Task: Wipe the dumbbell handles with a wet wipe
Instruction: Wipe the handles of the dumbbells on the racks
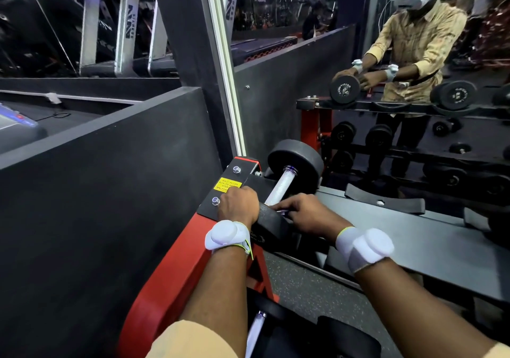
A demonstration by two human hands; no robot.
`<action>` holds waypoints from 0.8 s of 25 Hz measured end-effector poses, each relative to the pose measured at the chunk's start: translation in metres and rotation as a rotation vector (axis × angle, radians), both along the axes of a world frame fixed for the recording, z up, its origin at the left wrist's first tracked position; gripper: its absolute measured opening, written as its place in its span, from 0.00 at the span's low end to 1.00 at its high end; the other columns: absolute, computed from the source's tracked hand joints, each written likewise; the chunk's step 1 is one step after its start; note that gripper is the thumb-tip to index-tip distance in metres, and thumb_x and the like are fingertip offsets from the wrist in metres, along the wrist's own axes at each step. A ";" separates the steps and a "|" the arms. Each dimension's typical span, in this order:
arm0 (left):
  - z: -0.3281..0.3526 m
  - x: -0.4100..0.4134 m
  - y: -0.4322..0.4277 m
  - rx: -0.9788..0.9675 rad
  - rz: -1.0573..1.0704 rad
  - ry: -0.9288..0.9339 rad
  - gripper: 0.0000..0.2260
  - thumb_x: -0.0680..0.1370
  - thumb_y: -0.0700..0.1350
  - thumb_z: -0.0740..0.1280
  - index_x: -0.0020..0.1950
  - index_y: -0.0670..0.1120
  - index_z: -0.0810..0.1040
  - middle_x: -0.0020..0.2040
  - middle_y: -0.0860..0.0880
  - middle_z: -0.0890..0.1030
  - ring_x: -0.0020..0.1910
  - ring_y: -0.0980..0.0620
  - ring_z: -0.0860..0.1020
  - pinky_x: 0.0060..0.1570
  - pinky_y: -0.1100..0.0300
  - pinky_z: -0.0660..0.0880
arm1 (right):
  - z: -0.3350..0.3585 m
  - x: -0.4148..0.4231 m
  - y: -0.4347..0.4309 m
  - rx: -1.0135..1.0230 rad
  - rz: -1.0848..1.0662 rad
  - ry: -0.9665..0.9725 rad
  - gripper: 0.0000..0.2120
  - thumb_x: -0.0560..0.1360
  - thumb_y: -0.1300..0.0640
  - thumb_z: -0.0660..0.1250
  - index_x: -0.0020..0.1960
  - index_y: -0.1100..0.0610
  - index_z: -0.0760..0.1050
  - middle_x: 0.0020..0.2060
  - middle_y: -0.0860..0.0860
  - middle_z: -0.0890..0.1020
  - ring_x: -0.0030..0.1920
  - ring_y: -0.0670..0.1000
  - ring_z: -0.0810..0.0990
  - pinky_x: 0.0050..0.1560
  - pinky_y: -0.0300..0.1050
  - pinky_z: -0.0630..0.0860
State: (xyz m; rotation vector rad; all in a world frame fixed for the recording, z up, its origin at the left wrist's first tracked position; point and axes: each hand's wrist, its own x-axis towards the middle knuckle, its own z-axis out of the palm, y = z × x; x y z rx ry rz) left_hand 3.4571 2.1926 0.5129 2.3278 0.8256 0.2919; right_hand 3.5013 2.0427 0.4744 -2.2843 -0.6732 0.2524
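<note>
Dumbbell (pixel 296 164) sits at the left end of the top tier of a black-and-red rack (pixel 430 236), hard against a wall mirror (pixel 358 54). The floor below is speckled rubber, a dark partition wall (pixel 110 192) runs on the left, and treadmills (pixel 121 26) stand beyond it.

Long axis runs away from the camera toward the mirror, tilted slightly right. The far head is clear, the near head is under the hands, and the knurled handle (pixel 281 189) is bare between them.

Left hand (pixel 238 206): fingers curled over the near head's left edge, beside the yellow sticker (pixel 226 184). Right hand (pixel 306 214): fingers curled at the handle's near end. Can't tell whether they pinch anything. No wipe is discernible.
</note>
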 end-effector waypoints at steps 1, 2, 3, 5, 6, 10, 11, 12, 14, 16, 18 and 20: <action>-0.001 0.002 0.000 0.003 0.001 -0.004 0.18 0.82 0.44 0.53 0.61 0.34 0.76 0.64 0.34 0.76 0.63 0.35 0.74 0.60 0.48 0.70 | -0.003 -0.002 -0.003 0.059 -0.069 0.077 0.20 0.68 0.64 0.64 0.53 0.45 0.84 0.47 0.45 0.86 0.47 0.40 0.82 0.52 0.37 0.78; -0.001 0.001 0.000 -0.003 0.006 -0.004 0.18 0.82 0.44 0.53 0.61 0.34 0.76 0.64 0.34 0.76 0.63 0.35 0.74 0.60 0.48 0.70 | -0.009 -0.001 -0.002 0.120 -0.187 0.149 0.17 0.67 0.60 0.66 0.50 0.47 0.85 0.44 0.47 0.86 0.45 0.43 0.83 0.51 0.42 0.80; -0.001 0.001 0.000 -0.002 0.010 -0.009 0.18 0.82 0.44 0.53 0.61 0.34 0.76 0.64 0.34 0.76 0.63 0.36 0.74 0.60 0.49 0.70 | -0.011 -0.002 0.002 0.177 -0.347 0.219 0.15 0.65 0.58 0.66 0.48 0.50 0.85 0.42 0.49 0.86 0.45 0.49 0.84 0.51 0.46 0.79; 0.001 0.001 -0.001 -0.002 0.021 -0.026 0.18 0.81 0.44 0.53 0.61 0.34 0.76 0.64 0.34 0.76 0.63 0.36 0.74 0.60 0.50 0.70 | -0.019 0.002 0.021 0.198 -0.571 0.283 0.17 0.65 0.55 0.63 0.49 0.58 0.84 0.45 0.57 0.85 0.50 0.59 0.83 0.46 0.47 0.76; 0.001 0.000 -0.002 -0.005 0.019 -0.031 0.18 0.82 0.44 0.53 0.61 0.34 0.76 0.64 0.34 0.76 0.63 0.36 0.74 0.61 0.50 0.69 | -0.028 0.005 0.031 0.231 -0.622 0.313 0.20 0.64 0.54 0.62 0.50 0.61 0.83 0.47 0.59 0.84 0.52 0.60 0.82 0.45 0.46 0.75; 0.001 -0.001 -0.003 0.016 0.012 -0.035 0.19 0.82 0.43 0.53 0.62 0.33 0.76 0.64 0.34 0.76 0.64 0.35 0.74 0.61 0.49 0.69 | -0.101 0.053 0.063 0.505 -0.680 0.503 0.26 0.55 0.51 0.60 0.47 0.65 0.80 0.46 0.60 0.84 0.47 0.62 0.83 0.49 0.60 0.81; -0.001 0.001 -0.001 0.007 0.020 -0.036 0.18 0.82 0.44 0.53 0.61 0.34 0.76 0.63 0.34 0.76 0.63 0.36 0.74 0.61 0.49 0.69 | -0.101 0.051 0.063 0.554 -0.714 0.528 0.28 0.53 0.49 0.61 0.46 0.65 0.79 0.45 0.59 0.84 0.46 0.62 0.83 0.48 0.61 0.81; -0.002 0.002 -0.001 -0.010 0.023 -0.032 0.18 0.82 0.45 0.53 0.61 0.35 0.76 0.63 0.34 0.77 0.63 0.36 0.75 0.60 0.50 0.70 | -0.087 0.034 0.061 0.565 -0.734 0.516 0.28 0.54 0.47 0.61 0.45 0.66 0.78 0.44 0.58 0.84 0.45 0.62 0.82 0.48 0.57 0.81; -0.004 0.003 -0.001 -0.006 0.025 -0.029 0.18 0.81 0.45 0.53 0.60 0.35 0.77 0.62 0.35 0.77 0.62 0.37 0.75 0.59 0.50 0.70 | -0.036 -0.011 0.057 0.510 -0.777 0.435 0.18 0.68 0.51 0.62 0.47 0.65 0.79 0.42 0.60 0.80 0.46 0.62 0.80 0.45 0.47 0.74; -0.005 0.004 0.001 0.044 -0.014 -0.008 0.18 0.81 0.43 0.52 0.60 0.37 0.77 0.62 0.36 0.78 0.62 0.37 0.76 0.58 0.51 0.71 | -0.030 -0.014 0.059 0.448 -0.785 0.334 0.14 0.73 0.58 0.62 0.48 0.67 0.80 0.44 0.63 0.81 0.48 0.62 0.80 0.44 0.47 0.72; -0.010 0.007 0.002 0.062 -0.020 -0.006 0.19 0.81 0.43 0.51 0.61 0.37 0.77 0.62 0.38 0.78 0.62 0.37 0.76 0.57 0.51 0.71 | -0.069 0.020 0.058 0.446 -0.693 0.413 0.18 0.61 0.53 0.65 0.44 0.64 0.81 0.40 0.60 0.82 0.45 0.61 0.81 0.47 0.57 0.79; -0.011 0.007 0.002 0.024 -0.006 -0.016 0.19 0.80 0.43 0.51 0.61 0.38 0.77 0.62 0.38 0.78 0.61 0.37 0.76 0.57 0.51 0.71 | -0.115 0.062 0.061 0.447 -0.633 0.488 0.23 0.53 0.49 0.63 0.43 0.62 0.81 0.39 0.58 0.84 0.44 0.60 0.83 0.46 0.63 0.80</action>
